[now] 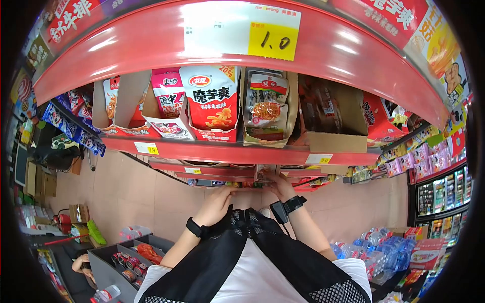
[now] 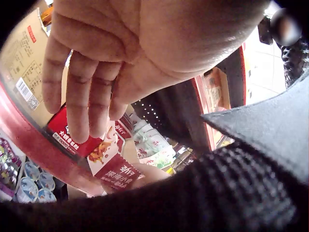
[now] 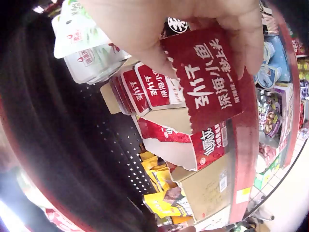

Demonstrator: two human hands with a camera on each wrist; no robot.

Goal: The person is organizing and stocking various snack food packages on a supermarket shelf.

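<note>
My right hand grips the dark red front of a small carton at a lower shelf, with thumb and fingers on either side of it. Red-and-white packets stand behind that front. In the left wrist view my left hand has its fingers extended downward, over a red box beside a brown carton. Whether the fingertips touch the box, I cannot tell.
Above the hands, a red shelf bears snack boxes. Yellow packets and green-white packets flank the gripped carton. Bottled water stands at right; a grey bin of cans is at left.
</note>
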